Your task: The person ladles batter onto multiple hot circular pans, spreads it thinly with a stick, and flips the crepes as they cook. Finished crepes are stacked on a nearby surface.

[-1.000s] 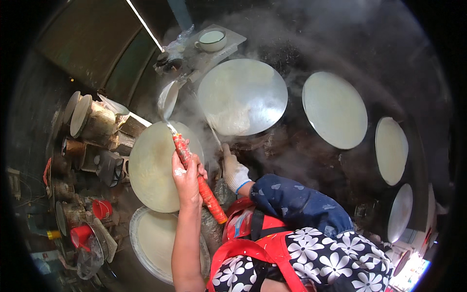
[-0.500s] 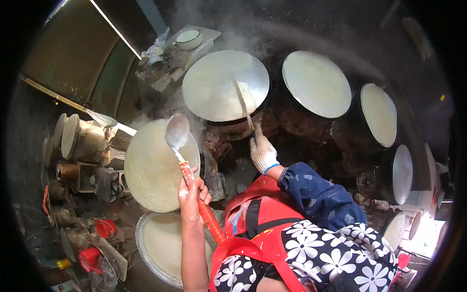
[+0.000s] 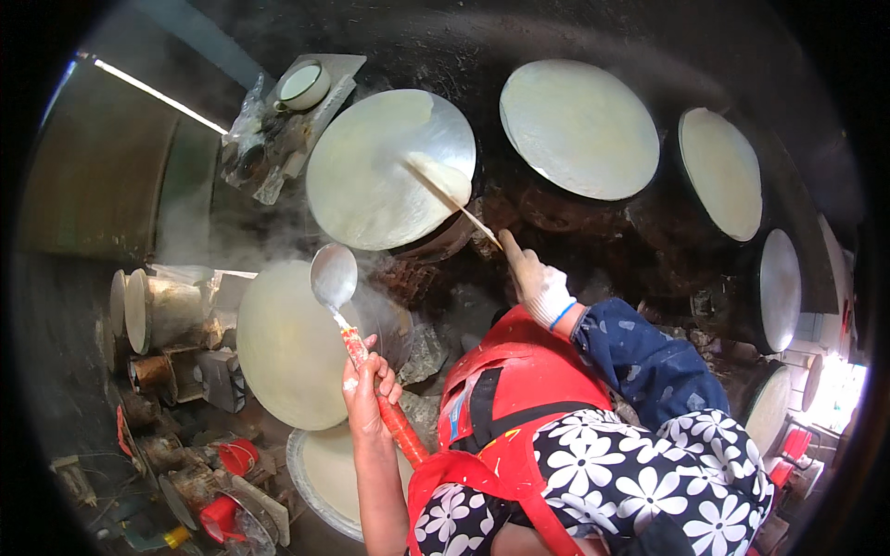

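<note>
My left hand (image 3: pixel 373 382) grips the red-wrapped handle of a metal ladle (image 3: pixel 334 275), its batter-smeared bowl held above a round griddle (image 3: pixel 283 347) covered with pale batter. In a white glove, my right hand (image 3: pixel 542 285) is closed around a thin wooden batter spreader (image 3: pixel 454 202). The spreader's blade lies on the batter of another round griddle (image 3: pixel 454 125), against a thicker white mound of batter (image 3: pixel 443 176). Bare shiny metal shows at that griddle's upper right. Below my left forearm stands a wide metal basin (image 3: pixel 301 477) holding pale batter, partly hidden by the arm.
More round griddles curve away to the right, including a batter-covered one (image 3: pixel 579 130) and a bare metal one (image 3: pixel 779 287). An enamel mug (image 3: pixel 302 85) stands on a board at the back left. Red plastic containers (image 3: pixel 238 456) sit at the lower left. Steam drifts over the left griddles.
The view has shifted. My right hand has swung the spreader to a more slanted angle, and batter now covers more of the griddle's lower right. The left hand keeps holding the ladle.
</note>
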